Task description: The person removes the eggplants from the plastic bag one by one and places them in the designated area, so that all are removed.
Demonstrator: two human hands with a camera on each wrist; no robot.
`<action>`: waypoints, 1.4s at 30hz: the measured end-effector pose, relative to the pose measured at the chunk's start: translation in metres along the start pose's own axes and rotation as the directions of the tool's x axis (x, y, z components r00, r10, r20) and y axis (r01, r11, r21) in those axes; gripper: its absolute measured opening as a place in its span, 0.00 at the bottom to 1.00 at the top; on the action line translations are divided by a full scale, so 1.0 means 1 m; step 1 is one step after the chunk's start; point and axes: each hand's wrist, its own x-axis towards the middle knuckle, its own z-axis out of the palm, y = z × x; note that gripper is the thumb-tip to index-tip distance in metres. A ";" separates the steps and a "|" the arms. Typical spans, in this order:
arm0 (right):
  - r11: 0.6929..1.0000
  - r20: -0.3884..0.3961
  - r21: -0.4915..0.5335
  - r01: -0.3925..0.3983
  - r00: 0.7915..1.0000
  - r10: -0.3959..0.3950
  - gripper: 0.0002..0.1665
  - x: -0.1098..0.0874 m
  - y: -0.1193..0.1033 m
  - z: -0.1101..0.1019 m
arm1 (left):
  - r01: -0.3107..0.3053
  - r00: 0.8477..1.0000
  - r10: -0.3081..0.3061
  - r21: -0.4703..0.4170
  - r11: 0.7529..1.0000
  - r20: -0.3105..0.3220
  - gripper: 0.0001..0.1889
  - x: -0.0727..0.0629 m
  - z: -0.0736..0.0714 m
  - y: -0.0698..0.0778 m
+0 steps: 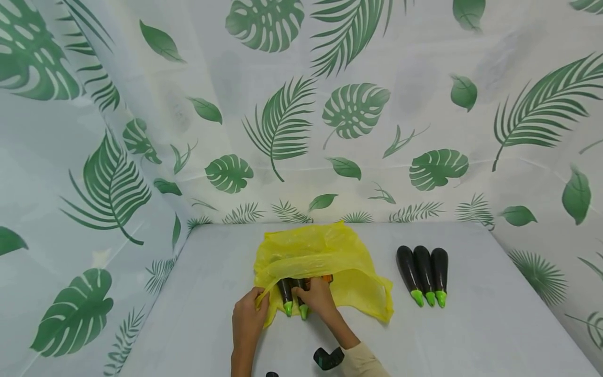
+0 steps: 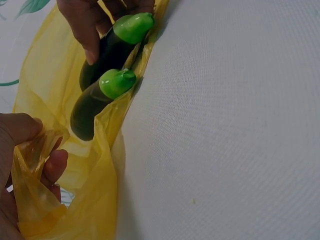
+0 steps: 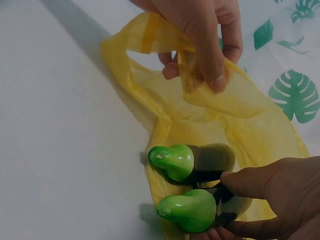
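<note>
A yellow plastic bag (image 1: 325, 246) lies on the table with its mouth toward me. My left hand (image 1: 248, 315) pinches the bag's rim at its left end; thumb and fingers hold the film in the left wrist view. Two eggplants with green caps lie in the mouth, caps outward: a left eggplant (image 1: 285, 293) and a right eggplant (image 3: 227, 206). My right hand (image 1: 317, 298) grips the right eggplant, thumb on one side and fingers on the other. Something orange (image 1: 328, 278) shows just behind that hand, partly hidden by the bag.
Three more eggplants (image 1: 422, 272) lie side by side on the white table (image 1: 476, 324), right of the bag. A leaf-patterned curtain (image 1: 301, 131) hangs behind the table and along its sides. A dark device (image 1: 328, 358) sits by my right wrist.
</note>
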 end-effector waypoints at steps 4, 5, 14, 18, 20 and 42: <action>1.000 0.008 0.010 -0.022 1.000 0.022 0.27 -0.001 0.001 -0.004 | 0.002 1.000 -0.002 0.009 1.000 0.003 0.05 0.000 0.001 0.000; 0.999 0.013 0.012 -0.032 0.999 0.032 0.27 -0.001 0.001 -0.005 | 0.004 1.000 -0.004 0.010 1.000 0.004 0.05 0.000 0.001 0.000; 0.994 0.061 -0.037 -0.104 0.992 0.106 0.27 -0.003 -0.004 -0.014 | 0.000 1.000 0.000 0.003 1.000 0.000 0.05 0.001 0.002 0.000; 0.993 0.095 -0.030 -0.114 0.989 0.117 0.28 -0.005 -0.010 -0.019 | 0.007 1.000 -0.007 0.000 1.000 0.003 0.05 0.001 0.002 0.000; 0.992 0.118 -0.028 -0.127 0.985 0.129 0.27 -0.006 -0.011 -0.021 | 0.016 1.000 -0.016 0.005 1.000 0.008 0.05 0.001 0.002 0.000; 0.968 0.425 0.118 -0.224 0.892 0.154 0.31 -0.041 -0.025 -0.057 | 0.003 1.000 -0.003 0.014 1.000 -0.002 0.05 0.000 0.002 -0.002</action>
